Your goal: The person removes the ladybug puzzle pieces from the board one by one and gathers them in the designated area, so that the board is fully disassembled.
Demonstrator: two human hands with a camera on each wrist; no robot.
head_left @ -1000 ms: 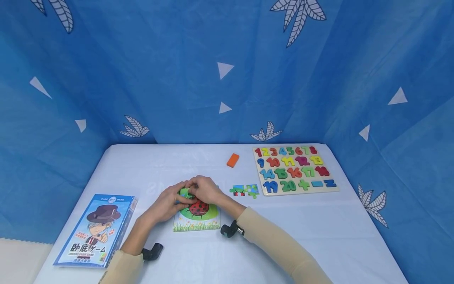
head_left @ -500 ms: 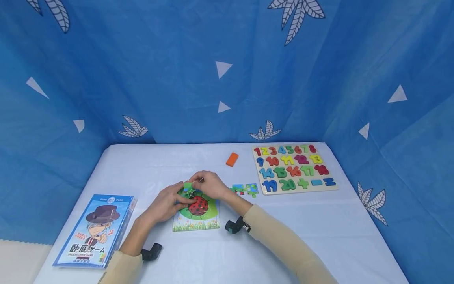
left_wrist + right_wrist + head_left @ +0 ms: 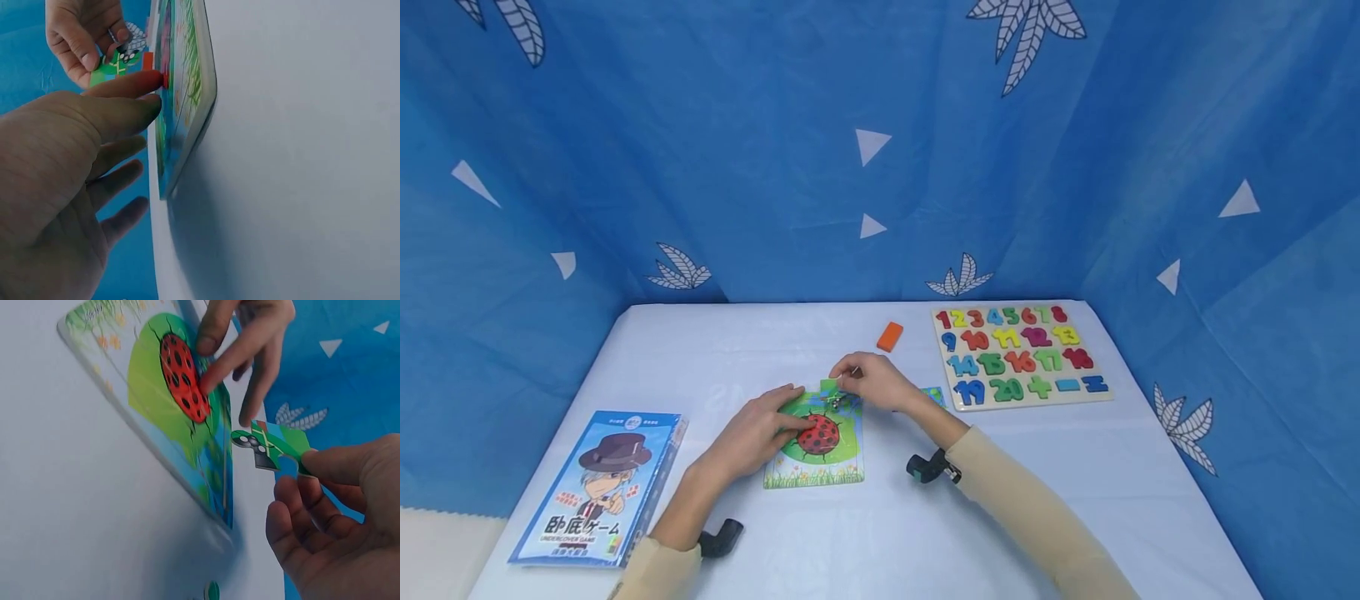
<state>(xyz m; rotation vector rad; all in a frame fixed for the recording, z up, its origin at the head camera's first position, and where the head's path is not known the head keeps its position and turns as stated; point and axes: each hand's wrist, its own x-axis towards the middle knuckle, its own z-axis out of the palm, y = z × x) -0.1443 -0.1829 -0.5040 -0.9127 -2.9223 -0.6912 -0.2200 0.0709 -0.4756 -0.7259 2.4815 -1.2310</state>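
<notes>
In the head view my left hand (image 3: 760, 429) touches a square board (image 3: 842, 475) that pictures a ladybug (image 3: 820, 435). One fingertip presses the red ladybug, and the other fingers stay extended at the board's left side. My right hand (image 3: 876, 382) pinches a green jigsaw piece (image 3: 281, 445) between thumb and fingers. It is held up over the board's upper right corner, apart from the surface as far as the right wrist view shows. The piece carries part of a dark insect head with white spots. Loose jigsaw pieces (image 3: 935, 395) lie beyond my right wrist, partly hidden by it.
An orange block (image 3: 890, 337) lies behind my right hand. To the right is a wooden number board (image 3: 1052, 401) filled with coloured numerals. A blue boxed card game (image 3: 598, 483) lies at the left. Blue patterned cloth (image 3: 790, 167) hangs behind the white table (image 3: 865, 550).
My right hand has lifted the jigsaw piece off the board's upper left and carried it right, to the upper right corner. My left hand has barely moved, with its fingertip on the ladybug.
</notes>
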